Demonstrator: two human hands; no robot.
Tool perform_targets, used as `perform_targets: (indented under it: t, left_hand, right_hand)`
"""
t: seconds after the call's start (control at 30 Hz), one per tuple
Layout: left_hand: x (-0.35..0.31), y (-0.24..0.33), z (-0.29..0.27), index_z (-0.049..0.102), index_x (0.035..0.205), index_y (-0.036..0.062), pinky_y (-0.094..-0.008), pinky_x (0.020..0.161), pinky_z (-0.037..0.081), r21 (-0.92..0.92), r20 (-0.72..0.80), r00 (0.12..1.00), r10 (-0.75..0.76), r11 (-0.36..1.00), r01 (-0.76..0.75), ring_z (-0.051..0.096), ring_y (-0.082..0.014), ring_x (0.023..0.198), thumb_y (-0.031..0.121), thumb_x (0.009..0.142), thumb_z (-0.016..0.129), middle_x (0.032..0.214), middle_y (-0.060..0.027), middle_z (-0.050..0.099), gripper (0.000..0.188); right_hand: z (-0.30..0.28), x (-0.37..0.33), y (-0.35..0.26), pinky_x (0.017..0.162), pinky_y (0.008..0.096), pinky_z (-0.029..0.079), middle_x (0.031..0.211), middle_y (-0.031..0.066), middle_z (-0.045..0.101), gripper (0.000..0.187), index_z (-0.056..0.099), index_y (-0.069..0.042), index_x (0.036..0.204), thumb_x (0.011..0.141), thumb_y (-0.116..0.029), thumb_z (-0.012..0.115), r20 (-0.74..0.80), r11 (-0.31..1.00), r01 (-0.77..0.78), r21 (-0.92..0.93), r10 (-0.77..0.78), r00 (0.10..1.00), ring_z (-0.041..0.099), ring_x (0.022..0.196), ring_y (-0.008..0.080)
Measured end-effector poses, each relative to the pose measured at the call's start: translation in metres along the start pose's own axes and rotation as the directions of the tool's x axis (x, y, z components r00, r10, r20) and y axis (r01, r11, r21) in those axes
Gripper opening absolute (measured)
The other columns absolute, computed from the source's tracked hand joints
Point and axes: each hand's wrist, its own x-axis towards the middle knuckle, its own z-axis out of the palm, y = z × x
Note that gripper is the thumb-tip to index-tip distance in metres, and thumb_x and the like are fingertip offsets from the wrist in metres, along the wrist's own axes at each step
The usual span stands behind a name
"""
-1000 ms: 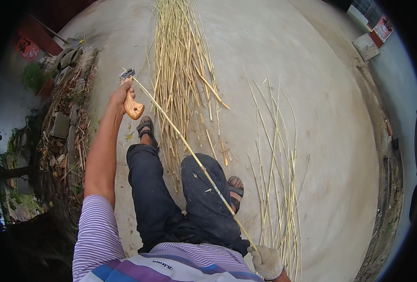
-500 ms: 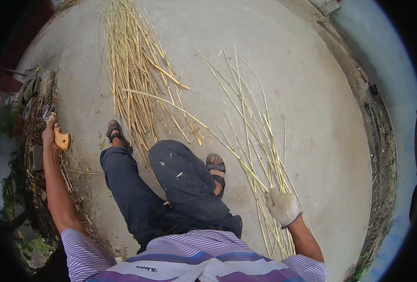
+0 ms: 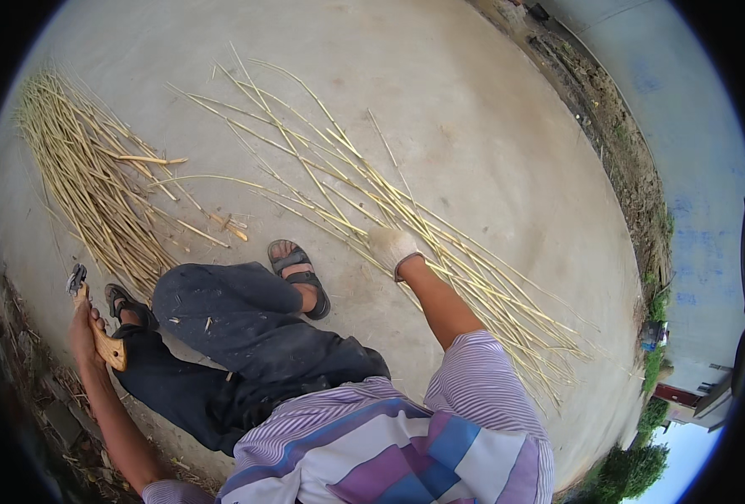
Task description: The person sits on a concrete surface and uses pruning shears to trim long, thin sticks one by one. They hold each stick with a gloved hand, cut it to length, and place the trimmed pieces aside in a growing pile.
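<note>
My left hand [image 3: 84,329] is closed round a tool with a curved wooden handle [image 3: 110,347] and a grey metal head; its exact kind is unclear. My right hand [image 3: 392,246], in a pale work glove, is closed over thin yellow-green stalks [image 3: 465,277], near the middle of a loose pile on the ground. The glove's back hides most of its fingers. One long stalk [image 3: 208,176] runs from beside this hand out to the left. A denser bundle of stalks [image 3: 82,168] lies at the far left, beyond my bent knees.
Beneath the piles is grey concrete [image 3: 473,126]. My sandalled feet [image 3: 298,273] stand between the bundle and the looser pile. A strip of soil and debris [image 3: 19,378] borders the lower left. Along the right run a dirt edge [image 3: 608,143] and a pale wall [image 3: 692,168].
My view has turned to the right. My right hand has moved up along the loose pile, and the long stalk no longer lies across the bundle. My left hand still holds the wooden-handled tool.
</note>
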Motion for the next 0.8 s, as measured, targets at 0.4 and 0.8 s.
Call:
perform_targets:
  t: [0.4, 0.8]
  left_hand:
    - [-0.044, 0.013, 0.037, 0.054, 0.084, 0.0077, -0.0249, 0.045, 0.042, 0.031, 0.061, 0.998, 0.017, 0.999, -0.019, 0.051, -0.0096, 0.050, 0.029, 0.100, 0.064, 0.062, -0.0012, 0.054, 0.029]
    - [-0.018, -0.008, 0.058, 0.054, 0.096, 0.0068, -0.0243, 0.048, 0.044, 0.084, 0.077, 0.994, -0.084, 0.993, 0.077, 0.055, -0.0097, 0.052, 0.026, 0.099, 0.065, 0.072, 0.0001, 0.057, 0.023]
  right_hand:
    - [0.086, -0.023, 0.056, 0.076, 0.0420, 0.060, 0.101, 0.0171, 0.075, 0.021, 0.074, -0.007, 0.096, 0.090, -0.025, 0.065, 0.059, 0.826, -0.516, -0.227, 0.541, 0.839, 0.074, 0.095, 0.0337]
    - [0.115, 0.094, -0.058, 0.100, 0.0472, 0.049, 0.111, 0.0285, 0.069, 0.037, 0.071, -0.001, 0.107, 0.087, -0.030, 0.058, 0.330, 0.992, -0.124, 0.032, 0.106, 0.938, 0.064, 0.113, 0.0447]
